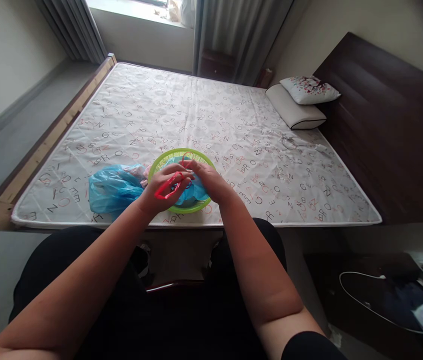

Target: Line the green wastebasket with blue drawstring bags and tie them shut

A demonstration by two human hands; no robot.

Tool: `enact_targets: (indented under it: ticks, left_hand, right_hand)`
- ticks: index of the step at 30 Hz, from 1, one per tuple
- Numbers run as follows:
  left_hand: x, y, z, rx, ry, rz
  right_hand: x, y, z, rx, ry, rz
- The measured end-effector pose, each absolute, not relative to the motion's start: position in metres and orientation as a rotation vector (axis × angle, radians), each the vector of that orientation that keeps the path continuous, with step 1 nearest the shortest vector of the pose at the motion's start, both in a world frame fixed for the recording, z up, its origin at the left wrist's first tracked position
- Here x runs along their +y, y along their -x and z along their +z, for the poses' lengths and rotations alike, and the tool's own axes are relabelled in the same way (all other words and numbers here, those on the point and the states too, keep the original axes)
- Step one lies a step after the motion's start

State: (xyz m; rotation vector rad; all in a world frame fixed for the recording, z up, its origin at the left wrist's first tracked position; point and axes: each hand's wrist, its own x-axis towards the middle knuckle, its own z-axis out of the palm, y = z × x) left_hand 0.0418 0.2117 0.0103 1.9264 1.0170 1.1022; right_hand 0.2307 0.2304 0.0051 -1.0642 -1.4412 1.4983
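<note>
My left hand [156,194] is over the near left side of a green plastic basket [160,159], its fingers closed on a glossy red strip [166,187] that lies across the palm side. My right hand [211,181] comes in from the right, fingers bent together and almost meeting the left fingertips. A thin red loop rises at its fingertips; whether it joins the strip is hard to tell. Inside the basket, below both hands, lies a crumpled blue plastic bag [190,196]. Another blue plastic bag [111,190] rests on the mattress left of the basket, with pinkish material beside it.
The basket stands near the front edge of a letter-patterned mattress [181,110]. A pillow [296,107] and a printed cushion [309,90] lie by the dark headboard [380,125]. A wooden bed rail [51,127] runs along the left. A white cable [361,302] trails over a dark cabinet at lower right.
</note>
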Motion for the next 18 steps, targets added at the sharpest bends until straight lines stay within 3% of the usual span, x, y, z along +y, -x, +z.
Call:
enact_targets:
  ticks: [5, 11, 18]
  left_hand:
    - [0.211, -0.049, 0.005, 0.903, -1.927, 0.964]
    - [0.225, -0.03, 0.005, 1.083, -1.684, 1.106]
    - [0.234, -0.003, -0.022, 1.199, -1.647, 0.778]
  right_hand:
    - [0.233, -0.225, -0.001, -1.208, 0.881, 1.538]
    - [0.262, -0.285, -0.023, -0.824, 1.316, 1.161]
    - [0.244, -0.27, -0.044, -1.752, 1.405, 1.159]
